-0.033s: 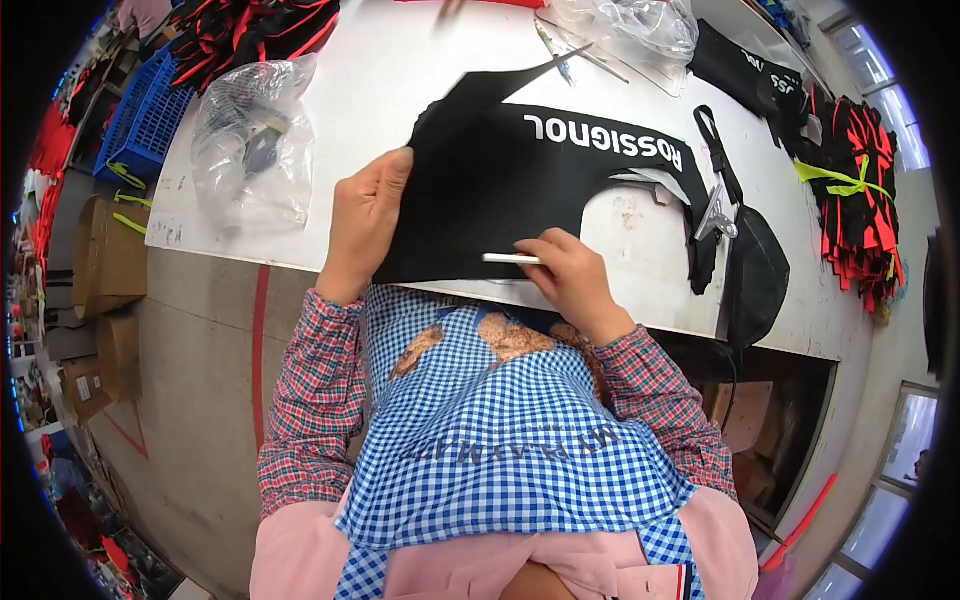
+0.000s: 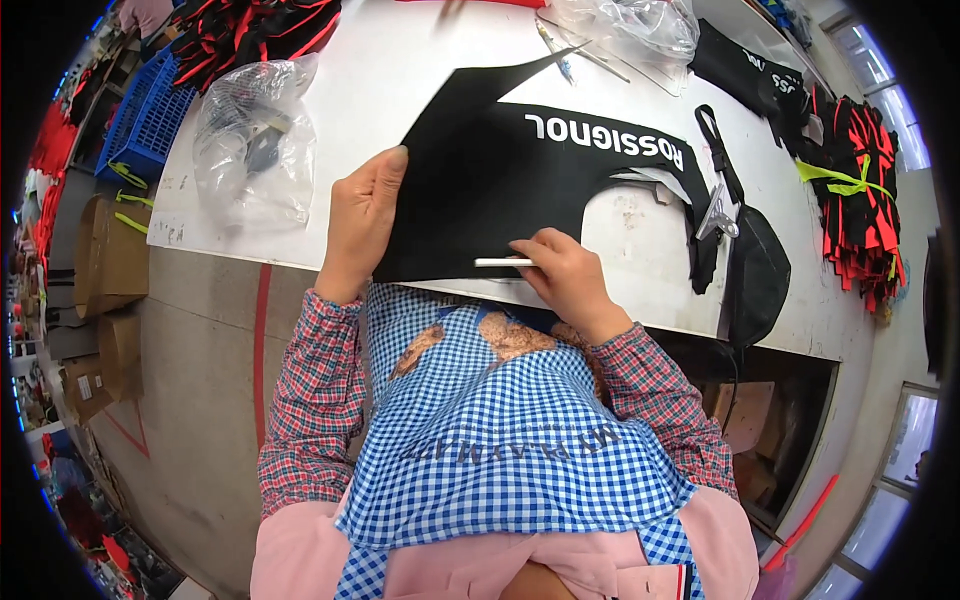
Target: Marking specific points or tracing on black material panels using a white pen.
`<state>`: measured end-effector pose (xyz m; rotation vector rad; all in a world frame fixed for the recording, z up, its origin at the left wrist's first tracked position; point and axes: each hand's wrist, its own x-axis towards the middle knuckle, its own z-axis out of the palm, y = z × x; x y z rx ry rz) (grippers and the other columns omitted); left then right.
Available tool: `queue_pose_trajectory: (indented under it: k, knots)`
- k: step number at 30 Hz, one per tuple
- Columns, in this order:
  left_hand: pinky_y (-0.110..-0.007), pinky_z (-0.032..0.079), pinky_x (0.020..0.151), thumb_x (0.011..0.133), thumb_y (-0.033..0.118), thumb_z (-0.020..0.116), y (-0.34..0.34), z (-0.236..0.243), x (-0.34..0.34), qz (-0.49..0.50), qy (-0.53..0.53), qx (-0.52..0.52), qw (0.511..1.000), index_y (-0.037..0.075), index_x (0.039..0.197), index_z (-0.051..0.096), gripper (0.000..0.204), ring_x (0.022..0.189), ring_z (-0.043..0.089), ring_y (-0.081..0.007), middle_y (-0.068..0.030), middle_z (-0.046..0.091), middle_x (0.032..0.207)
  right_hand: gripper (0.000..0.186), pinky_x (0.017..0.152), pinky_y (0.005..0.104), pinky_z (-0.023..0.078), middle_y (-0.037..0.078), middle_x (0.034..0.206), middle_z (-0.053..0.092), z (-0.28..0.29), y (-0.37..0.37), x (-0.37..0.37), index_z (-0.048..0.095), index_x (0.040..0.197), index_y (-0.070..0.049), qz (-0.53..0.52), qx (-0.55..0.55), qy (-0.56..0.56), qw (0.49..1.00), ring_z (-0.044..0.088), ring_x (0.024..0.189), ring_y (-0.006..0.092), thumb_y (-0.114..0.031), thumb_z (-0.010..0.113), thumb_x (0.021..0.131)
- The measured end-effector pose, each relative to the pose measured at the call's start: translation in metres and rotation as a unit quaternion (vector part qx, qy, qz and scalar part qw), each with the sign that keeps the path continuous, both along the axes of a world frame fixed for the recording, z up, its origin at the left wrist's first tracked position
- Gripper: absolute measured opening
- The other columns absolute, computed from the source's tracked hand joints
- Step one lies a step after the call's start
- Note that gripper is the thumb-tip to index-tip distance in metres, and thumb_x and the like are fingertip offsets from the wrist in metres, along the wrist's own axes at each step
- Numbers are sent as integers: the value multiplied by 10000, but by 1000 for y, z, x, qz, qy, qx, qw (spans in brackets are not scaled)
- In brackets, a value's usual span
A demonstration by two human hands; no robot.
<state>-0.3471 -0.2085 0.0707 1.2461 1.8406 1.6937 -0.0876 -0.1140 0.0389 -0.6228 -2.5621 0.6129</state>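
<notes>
Meanwhile, near the white tabletop (image 2: 400, 90)'s left edge lies a clear crumpled plastic bag (image 2: 255, 130); the left hand (image 2: 365, 225) pins the black lettered fabric panel (image 2: 500, 190) flat at the near edge, while the right hand (image 2: 570, 275), grip clamped on a thin white marking stick (image 2: 503, 262), steadies it for marking.

Both hands (image 2: 362, 225) (image 2: 565, 270) forward, fingers closed

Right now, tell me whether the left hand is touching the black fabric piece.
Touching. The head view shows the left hand gripping the black fabric piece at its left edge.
</notes>
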Motion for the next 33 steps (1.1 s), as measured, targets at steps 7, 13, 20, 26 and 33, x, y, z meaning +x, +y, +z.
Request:
queue_pose_trajectory:
  k: [7, 13, 20, 26, 33]
  knots:
    - [-245, 314, 555, 1076, 422, 528, -12, 4, -2, -1, 15, -31, 999, -60, 992, 671, 509, 662, 363, -47, 50, 455, 699, 299, 684, 330, 578, 54, 968, 669, -16, 8, -10, 716, 1100, -58, 67, 116, -49, 990, 687, 875, 219, -123, 752, 810]
    - [-239, 313, 561, 1083, 411, 516, -15, 0, -5, -6, 9, -26, 1000, -61, 981, 665, 505, 661, 353, -47, 53, 456, 702, 222, 684, 336, 578, 54, 926, 646, -14, 16, -13, 704, 1029, -47, 106, 154, -73, 980, 679, 882, 211, -147, 706, 831]
    - [-233, 303, 563, 1087, 412, 505, -14, -2, -7, 7, 5, -22, 1000, -57, 998, 682, 509, 659, 343, -40, 66, 431, 696, 161, 661, 335, 580, 44, 888, 628, -13, 20, -14, 688, 958, -51, 134, 172, -61, 974, 671, 860, 207, -151, 678, 832]
    - [-232, 297, 559, 1090, 413, 496, -12, -11, -11, 8, 1, -7, 1000, -57, 1050, 693, 511, 653, 332, -38, 72, 420, 687, 127, 673, 349, 581, 50, 889, 631, -11, 22, -18, 672, 921, -50, 135, 160, -82, 974, 668, 853, 220, -139, 675, 830]
    - [-244, 268, 537, 1090, 448, 477, -12, -6, -12, 20, 2, -25, 999, -12, 879, 626, 527, 625, 308, -39, 72, 379, 661, 121, 680, 397, 573, 80, 907, 638, -13, 28, -21, 659, 917, -62, 95, 54, -68, 992, 678, 876, 264, -154, 689, 845]
